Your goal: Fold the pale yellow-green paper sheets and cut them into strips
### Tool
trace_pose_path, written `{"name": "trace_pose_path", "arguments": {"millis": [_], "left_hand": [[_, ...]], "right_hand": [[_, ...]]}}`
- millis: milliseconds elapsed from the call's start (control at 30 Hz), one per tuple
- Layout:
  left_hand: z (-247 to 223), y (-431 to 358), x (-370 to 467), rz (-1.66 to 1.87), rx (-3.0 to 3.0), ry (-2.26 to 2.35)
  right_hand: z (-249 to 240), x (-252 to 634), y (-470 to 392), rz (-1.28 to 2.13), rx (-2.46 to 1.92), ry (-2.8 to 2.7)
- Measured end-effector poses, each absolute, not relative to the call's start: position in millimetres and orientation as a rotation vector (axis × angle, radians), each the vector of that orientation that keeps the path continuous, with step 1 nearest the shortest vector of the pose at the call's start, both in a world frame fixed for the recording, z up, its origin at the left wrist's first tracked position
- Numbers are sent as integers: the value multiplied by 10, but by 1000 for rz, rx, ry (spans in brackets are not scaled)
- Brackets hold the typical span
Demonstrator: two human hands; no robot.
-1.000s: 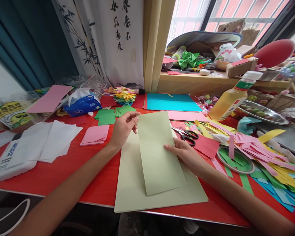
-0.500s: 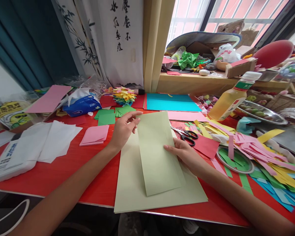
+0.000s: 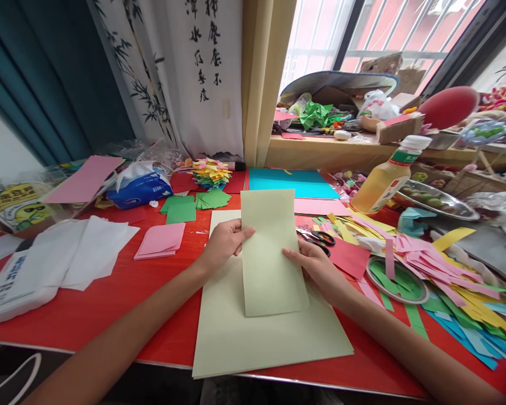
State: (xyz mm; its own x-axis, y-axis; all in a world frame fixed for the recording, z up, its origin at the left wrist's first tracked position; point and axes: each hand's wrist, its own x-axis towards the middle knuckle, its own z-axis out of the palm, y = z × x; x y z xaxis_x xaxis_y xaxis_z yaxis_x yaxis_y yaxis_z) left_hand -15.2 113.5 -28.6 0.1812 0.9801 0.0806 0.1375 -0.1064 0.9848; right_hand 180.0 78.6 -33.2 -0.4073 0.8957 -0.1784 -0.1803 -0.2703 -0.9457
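Note:
A folded sheet of pale green paper [image 3: 274, 259] is held upright between my two hands. My left hand [image 3: 225, 242] pinches its left edge near the top, thumb in front and fingers behind. My right hand [image 3: 316, 261] grips the right edge about midway, its fingers hidden behind the paper. Beneath lies a stack of larger pale green sheets [image 3: 274, 349], reaching the table's front edge. Scissors [image 3: 320, 242] with black handles lie just beyond my right hand, partly covered by it.
Pink paper squares [image 3: 159, 241] and green squares [image 3: 181, 209] lie left on the red table [image 3: 160, 315]. To the right are a tape roll [image 3: 424, 295], many coloured strips [image 3: 430, 259] and a tilted bottle [image 3: 383, 177]. Blue sheets [image 3: 293, 184] lie at the back.
My left hand has slid down the paper's left edge from its top corner. The folded sheet now stands straighter, its lower edge raised a little. My right hand keeps its hold.

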Motion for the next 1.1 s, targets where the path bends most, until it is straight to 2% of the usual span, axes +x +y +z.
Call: {"name": "trace_pose_path", "arguments": {"millis": [100, 267, 400, 467, 600, 667, 867, 1100], "left_hand": [[-258, 1085, -119, 1071, 1393, 1109], [-296, 970, 3, 866, 1193, 995], [-369, 950, 34, 939, 1151, 934], [-391, 971, 11, 1003, 1165, 963], [-409, 1020, -42, 1114, 1152, 1068], [-415, 1034, -53, 1142, 1129, 1087], [-434, 1040, -44, 1202, 1087, 1105], [-417, 1038, -51, 1252, 1070, 1132]], "right_hand": [[-334, 1809, 797, 1732, -970, -1222], [-333, 1837, 818, 1518, -1028, -1311], [-270, 1908, 893, 1307, -1066, -1521], [-218, 2005, 971, 1049, -1174, -1673], [-159, 2329, 1171, 281, -1634, -1995], [-179, 2490, 1258, 86, -1828, -2144], [-288, 2629, 1361, 150, -1907, -2387], [-228, 2479, 1295, 207, -2025, -2263]]}}
